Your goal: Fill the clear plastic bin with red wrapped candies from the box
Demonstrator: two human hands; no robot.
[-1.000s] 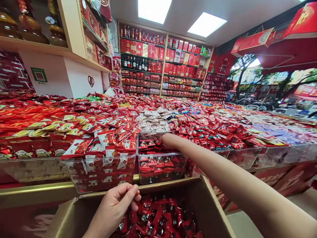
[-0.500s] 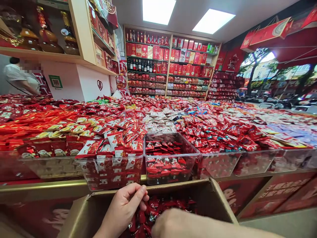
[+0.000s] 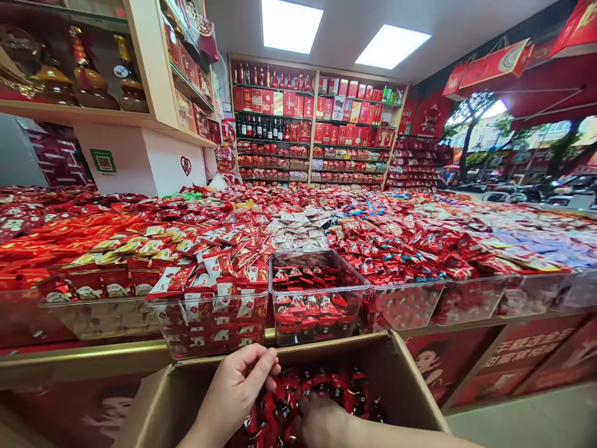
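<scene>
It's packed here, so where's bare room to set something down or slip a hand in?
Floor shows bare at lower right, below the counter's panels and right of the box. A hand could probably enter the middle bin, over its low packets. Crowded: the heaped bins either side, and the box, right hand among its candies, left hand over them.

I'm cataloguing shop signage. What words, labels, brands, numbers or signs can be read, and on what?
"囍" on the heart sign on the white wall.
Too blurred: the characters on the counter panel.
Too small: print on the red pieces in the cardboard box, and on the packets in the clear bins.
Too small: labels on the shelved boxes and bottles, and the QR sign's caption.
</scene>
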